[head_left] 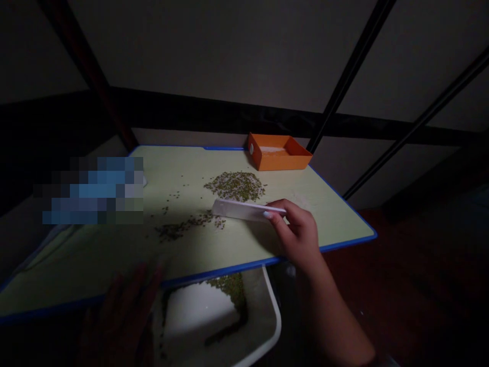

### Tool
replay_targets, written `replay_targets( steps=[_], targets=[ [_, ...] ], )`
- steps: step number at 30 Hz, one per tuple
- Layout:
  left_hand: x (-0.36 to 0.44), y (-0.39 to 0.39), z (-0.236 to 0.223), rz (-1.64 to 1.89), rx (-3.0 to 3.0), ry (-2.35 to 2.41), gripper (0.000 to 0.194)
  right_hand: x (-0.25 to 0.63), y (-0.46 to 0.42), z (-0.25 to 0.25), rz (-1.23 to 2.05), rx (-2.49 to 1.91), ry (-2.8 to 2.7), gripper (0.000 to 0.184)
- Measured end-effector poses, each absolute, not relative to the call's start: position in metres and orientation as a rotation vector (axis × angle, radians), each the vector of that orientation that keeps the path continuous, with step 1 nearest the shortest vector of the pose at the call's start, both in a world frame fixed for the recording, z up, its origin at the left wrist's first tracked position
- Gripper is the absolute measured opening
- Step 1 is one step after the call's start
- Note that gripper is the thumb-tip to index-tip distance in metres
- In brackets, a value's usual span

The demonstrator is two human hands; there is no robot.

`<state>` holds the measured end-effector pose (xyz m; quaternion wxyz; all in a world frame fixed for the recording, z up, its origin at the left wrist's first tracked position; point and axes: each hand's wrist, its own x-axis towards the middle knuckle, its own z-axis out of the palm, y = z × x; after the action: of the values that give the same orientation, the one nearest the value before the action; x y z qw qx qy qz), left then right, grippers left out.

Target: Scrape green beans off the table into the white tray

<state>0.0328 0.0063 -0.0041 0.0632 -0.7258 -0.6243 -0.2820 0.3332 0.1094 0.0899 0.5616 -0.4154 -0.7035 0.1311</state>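
Gripping the white strip (239, 210) by its right end, the right hand (303, 232) points it left, between the grain heap (237, 186) and scattered grains (173, 231); whether the left hand (128, 306), by the front edge of the worktop (237, 250), is open, I cannot tell.

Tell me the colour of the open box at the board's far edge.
Orange, clearest in the head view.
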Motion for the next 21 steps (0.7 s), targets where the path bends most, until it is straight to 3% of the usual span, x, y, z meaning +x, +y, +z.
replay_targets(
  steps=[21],
  targets=[
    [0.03, 0.01, 0.008, -0.722, -2.259, -1.943, 0.074, 0.336, 0.108, 0.083, 0.532, -0.835, -1.769, 0.017]
  ],
)
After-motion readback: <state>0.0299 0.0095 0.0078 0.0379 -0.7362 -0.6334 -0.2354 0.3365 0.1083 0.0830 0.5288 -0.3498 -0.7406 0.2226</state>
